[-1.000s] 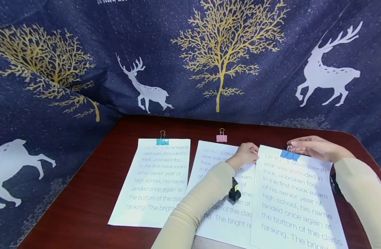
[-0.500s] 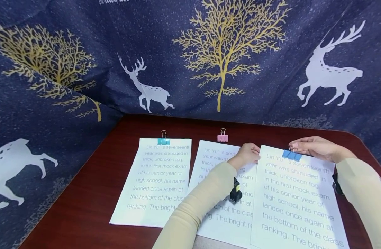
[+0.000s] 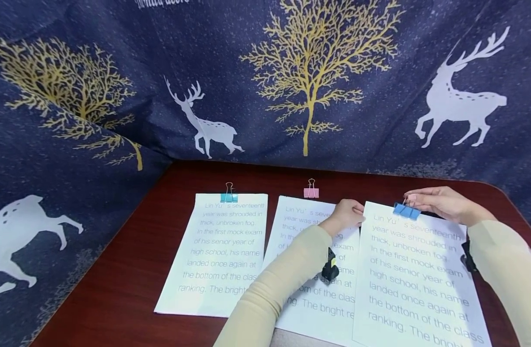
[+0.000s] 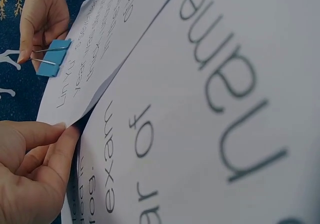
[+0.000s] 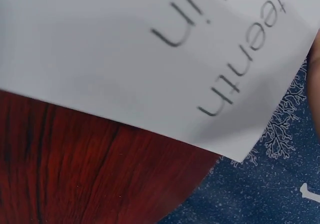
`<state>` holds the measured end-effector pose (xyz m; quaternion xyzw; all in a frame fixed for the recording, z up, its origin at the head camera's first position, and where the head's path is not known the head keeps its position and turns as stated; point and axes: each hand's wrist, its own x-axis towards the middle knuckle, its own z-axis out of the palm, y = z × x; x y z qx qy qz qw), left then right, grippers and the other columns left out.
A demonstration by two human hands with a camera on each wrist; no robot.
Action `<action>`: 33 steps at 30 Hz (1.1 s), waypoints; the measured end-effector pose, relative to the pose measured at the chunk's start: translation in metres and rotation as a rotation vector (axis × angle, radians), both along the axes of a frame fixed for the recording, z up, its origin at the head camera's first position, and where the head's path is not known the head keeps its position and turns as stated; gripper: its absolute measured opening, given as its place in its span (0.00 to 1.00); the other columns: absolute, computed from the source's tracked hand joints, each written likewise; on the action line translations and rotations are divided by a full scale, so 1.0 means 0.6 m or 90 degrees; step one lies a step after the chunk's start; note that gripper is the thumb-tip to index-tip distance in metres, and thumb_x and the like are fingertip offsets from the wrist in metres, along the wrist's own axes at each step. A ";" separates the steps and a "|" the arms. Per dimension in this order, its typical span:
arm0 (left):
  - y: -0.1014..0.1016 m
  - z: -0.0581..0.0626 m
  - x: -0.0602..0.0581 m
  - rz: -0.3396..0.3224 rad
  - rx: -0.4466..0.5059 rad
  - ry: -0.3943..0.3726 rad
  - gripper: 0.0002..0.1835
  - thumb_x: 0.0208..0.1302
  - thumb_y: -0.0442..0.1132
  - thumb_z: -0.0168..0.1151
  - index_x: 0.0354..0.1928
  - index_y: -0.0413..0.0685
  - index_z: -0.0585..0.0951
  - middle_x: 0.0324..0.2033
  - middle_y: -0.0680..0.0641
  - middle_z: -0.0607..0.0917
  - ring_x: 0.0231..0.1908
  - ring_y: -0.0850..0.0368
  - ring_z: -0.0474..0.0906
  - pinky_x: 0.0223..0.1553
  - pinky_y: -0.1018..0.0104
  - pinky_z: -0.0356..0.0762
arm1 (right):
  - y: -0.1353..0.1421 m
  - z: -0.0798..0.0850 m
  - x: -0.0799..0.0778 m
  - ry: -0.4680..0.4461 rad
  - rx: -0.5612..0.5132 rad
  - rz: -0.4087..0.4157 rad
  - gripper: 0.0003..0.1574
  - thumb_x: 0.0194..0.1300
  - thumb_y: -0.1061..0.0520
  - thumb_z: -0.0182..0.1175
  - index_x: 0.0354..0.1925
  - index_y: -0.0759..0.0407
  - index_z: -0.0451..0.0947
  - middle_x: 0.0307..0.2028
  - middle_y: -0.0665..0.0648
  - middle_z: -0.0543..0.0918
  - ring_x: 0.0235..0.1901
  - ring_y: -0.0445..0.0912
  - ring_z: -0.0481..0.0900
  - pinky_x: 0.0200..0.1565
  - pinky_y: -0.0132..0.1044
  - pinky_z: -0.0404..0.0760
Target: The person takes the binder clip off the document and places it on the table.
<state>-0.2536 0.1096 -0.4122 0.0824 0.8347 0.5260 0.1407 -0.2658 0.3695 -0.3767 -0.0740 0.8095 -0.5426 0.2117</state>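
A blue binder clip (image 3: 406, 211) sits on the top edge of the right-hand paper stack (image 3: 415, 274), its wire handles sticking up. My right hand (image 3: 447, 202) pinches those handles between thumb and fingers; the left wrist view also shows the clip (image 4: 54, 58) and this hand (image 4: 46, 18). My left hand (image 3: 345, 216) pinches the same stack's top left corner with thumb and fingertips, seen closely as the left hand (image 4: 32, 169) in its wrist view. Printed text covers the top sheet (image 5: 125, 58), whose top right corner shows in the right wrist view.
The middle paper stack (image 3: 308, 308) lies partly under my left forearm and the right-hand stack. A left stack (image 3: 222, 250) carries a teal binder clip (image 3: 229, 197). Behind the middle stack stands a pink binder clip (image 3: 311, 193). A patterned blue cloth (image 3: 265, 120) backs the dark table (image 3: 117, 270).
The right hand and the blue clip have risen slightly, and the clip tilts a little more. The right-hand stack has shifted slightly rightward. The left hand keeps its pinch.
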 end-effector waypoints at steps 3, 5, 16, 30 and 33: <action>0.001 0.001 0.001 0.000 -0.001 -0.006 0.09 0.56 0.27 0.62 0.40 0.38 0.81 0.28 0.46 0.81 0.21 0.67 0.71 0.28 0.79 0.75 | 0.001 0.001 -0.004 0.021 -0.022 -0.004 0.13 0.68 0.59 0.50 0.50 0.53 0.74 0.42 0.37 0.82 0.42 0.31 0.80 0.42 0.23 0.78; 0.002 0.003 0.001 0.004 0.001 -0.015 0.09 0.56 0.27 0.62 0.40 0.38 0.81 0.29 0.45 0.82 0.22 0.66 0.72 0.29 0.78 0.76 | 0.001 0.004 -0.006 0.032 -0.021 -0.010 0.15 0.68 0.58 0.50 0.52 0.57 0.74 0.42 0.37 0.82 0.42 0.31 0.80 0.42 0.23 0.78; 0.007 0.008 0.005 0.017 -0.009 -0.033 0.10 0.55 0.26 0.62 0.41 0.38 0.82 0.31 0.46 0.82 0.28 0.62 0.79 0.32 0.75 0.80 | 0.008 0.004 -0.011 0.042 0.102 -0.028 0.40 0.67 0.47 0.52 0.63 0.75 0.56 0.39 0.28 0.76 0.41 0.24 0.75 0.41 0.17 0.72; 0.009 0.007 0.003 0.031 -0.010 -0.052 0.09 0.55 0.26 0.62 0.40 0.37 0.82 0.31 0.45 0.82 0.26 0.61 0.79 0.30 0.76 0.79 | 0.010 -0.016 -0.013 0.006 0.134 -0.020 0.44 0.67 0.42 0.49 0.66 0.72 0.53 0.49 0.36 0.71 0.40 0.19 0.70 0.60 0.43 0.70; 0.007 0.008 0.001 0.031 -0.006 -0.052 0.10 0.54 0.26 0.62 0.40 0.37 0.82 0.31 0.46 0.82 0.26 0.61 0.78 0.31 0.75 0.79 | 0.009 -0.017 -0.016 0.007 0.087 -0.017 0.43 0.68 0.46 0.49 0.65 0.77 0.51 0.42 0.27 0.71 0.41 0.20 0.72 0.47 0.23 0.74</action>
